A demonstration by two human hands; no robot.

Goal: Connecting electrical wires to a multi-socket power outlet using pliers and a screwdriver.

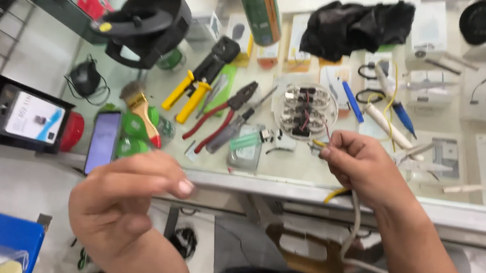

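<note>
We look down on two bare hands over a glass-topped counter [311,173] crowded with tools. Our right hand [359,165] is closed, thumb and fingertips pinched narrowly on the end of a pale grey cable [354,224], whose thin coloured wires [318,142] poke out just past the fingertips. The cable hangs down from under the palm and curves away below the counter edge. Our left hand [124,196] is raised in front of the counter edge, well apart from the right one. Its fingers are curled together with the thumb tucked against them; we cannot tell whether they hold anything.

Just beyond the right fingertips lies a round clear dish [306,110] of small metal-and-wire parts. To the left of those fingertips sit red-handled pliers [221,116], then a yellow-handled crimping tool [197,84]. Beyond the left fingers lie a phone [103,141] with a lit screen and a small brush [141,109].

As far as we can judge, the cable end is already stripped and its wires exposed, but no connector sits on them and the crimping tool lies untouched, so fitting and crimping appear not yet done.
</note>
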